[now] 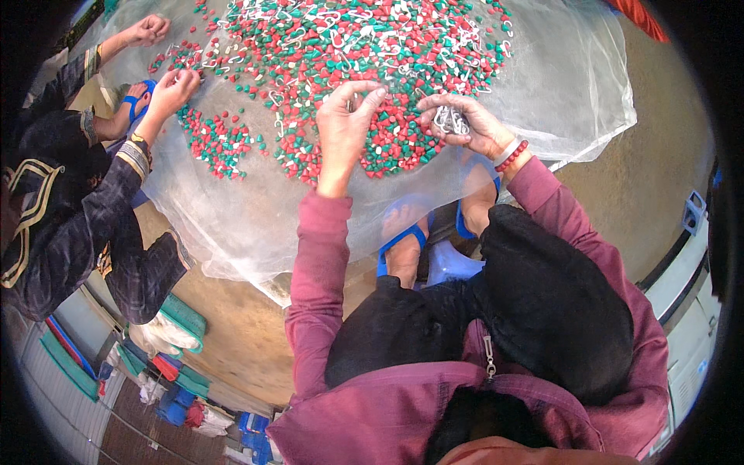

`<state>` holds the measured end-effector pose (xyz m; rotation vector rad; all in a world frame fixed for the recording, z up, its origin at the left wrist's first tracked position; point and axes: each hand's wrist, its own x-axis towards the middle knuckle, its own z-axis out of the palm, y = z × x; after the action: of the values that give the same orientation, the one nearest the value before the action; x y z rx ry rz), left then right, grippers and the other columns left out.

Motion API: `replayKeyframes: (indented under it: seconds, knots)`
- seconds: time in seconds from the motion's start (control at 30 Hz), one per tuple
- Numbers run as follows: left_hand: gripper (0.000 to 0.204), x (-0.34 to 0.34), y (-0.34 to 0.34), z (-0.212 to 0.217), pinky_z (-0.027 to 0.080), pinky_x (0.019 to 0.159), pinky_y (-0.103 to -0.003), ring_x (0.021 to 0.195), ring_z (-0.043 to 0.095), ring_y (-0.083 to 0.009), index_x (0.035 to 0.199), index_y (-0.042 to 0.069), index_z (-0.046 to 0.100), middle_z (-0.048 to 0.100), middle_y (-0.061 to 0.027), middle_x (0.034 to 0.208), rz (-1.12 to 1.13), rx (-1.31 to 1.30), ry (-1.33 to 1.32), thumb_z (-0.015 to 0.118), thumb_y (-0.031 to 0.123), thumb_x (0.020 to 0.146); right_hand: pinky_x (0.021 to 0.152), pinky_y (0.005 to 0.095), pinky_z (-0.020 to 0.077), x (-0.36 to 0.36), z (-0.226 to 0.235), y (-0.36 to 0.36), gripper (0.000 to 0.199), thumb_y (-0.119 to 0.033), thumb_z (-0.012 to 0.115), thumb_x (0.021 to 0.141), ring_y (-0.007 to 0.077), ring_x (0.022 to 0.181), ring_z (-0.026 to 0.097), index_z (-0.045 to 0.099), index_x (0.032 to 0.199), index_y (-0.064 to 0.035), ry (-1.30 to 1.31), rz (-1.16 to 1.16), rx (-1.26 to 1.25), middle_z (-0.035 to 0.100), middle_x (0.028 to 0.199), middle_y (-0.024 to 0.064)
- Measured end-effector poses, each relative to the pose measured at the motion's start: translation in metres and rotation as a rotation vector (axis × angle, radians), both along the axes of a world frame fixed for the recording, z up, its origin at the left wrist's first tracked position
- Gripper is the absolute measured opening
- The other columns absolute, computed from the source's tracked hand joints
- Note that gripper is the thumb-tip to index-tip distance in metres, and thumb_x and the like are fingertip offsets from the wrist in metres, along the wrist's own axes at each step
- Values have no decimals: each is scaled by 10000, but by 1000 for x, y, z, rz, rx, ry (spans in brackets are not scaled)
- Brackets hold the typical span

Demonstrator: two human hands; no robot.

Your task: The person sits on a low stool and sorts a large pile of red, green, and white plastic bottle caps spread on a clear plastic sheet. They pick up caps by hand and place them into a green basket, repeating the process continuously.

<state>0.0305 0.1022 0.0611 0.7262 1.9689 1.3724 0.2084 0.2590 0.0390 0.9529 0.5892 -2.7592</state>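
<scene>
My right hand [482, 130] is curled round a bunch of small white hook-shaped pieces [450, 120], palm side up. Thumb and forefinger of my left hand [346, 118] are pressed together just to its left; whatever may be between them is too small to make out. Both hands are above the near side of a broad pile of small red, green and white pieces [356, 58], many of them cone-like. White hooks [467, 39] lie scattered among them. A translucent plastic sheet [562, 74] is spread under the pile.
At the left, another person in dark clothes reaches over the sheet with both hands [172, 89]. My feet in blue sandals [403, 242] are at the sheet's near edge. Green and blue baskets [182, 322] stand at the lower left. A pale cabinet [688, 349] is at the right.
</scene>
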Motion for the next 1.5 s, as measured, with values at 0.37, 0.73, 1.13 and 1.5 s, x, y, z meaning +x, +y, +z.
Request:
replayKeyframes:
  seconds: [0.37,0.73,1.13,1.5]
  knots:
    - [61,22,-6,40,292,470,-175,575,399,-1,990,78,581,605,34,800,31,80,-631,598,118,948,412,128,421,-32,34,-22,249,-272,628,938,42,577,585,640,1024,-39,49,80,218,676,841,37]
    - [130,22,-28,51,500,574,-324,668,659,-195,925,34,657,666,-114,817,-95,-134,225,714,78,817,377,140,337,-30,49,-18,264,-269,591,957,23,524,513,657,1044,-28,-21,123,280,638,771,10]
    - [178,49,-40,65,501,619,-440,734,637,-344,889,46,607,609,-135,836,-215,-384,588,715,92,756,381,137,339,-28,47,-30,202,-232,618,937,13,505,514,689,990,-51,-89,151,346,651,751,-19]
    - [134,55,-27,69,491,591,-408,694,630,-314,867,49,643,605,-112,804,-101,-281,661,723,65,761,385,168,310,-37,65,-37,189,-210,641,924,35,486,502,666,829,-49,-116,-61,440,612,663,-20]
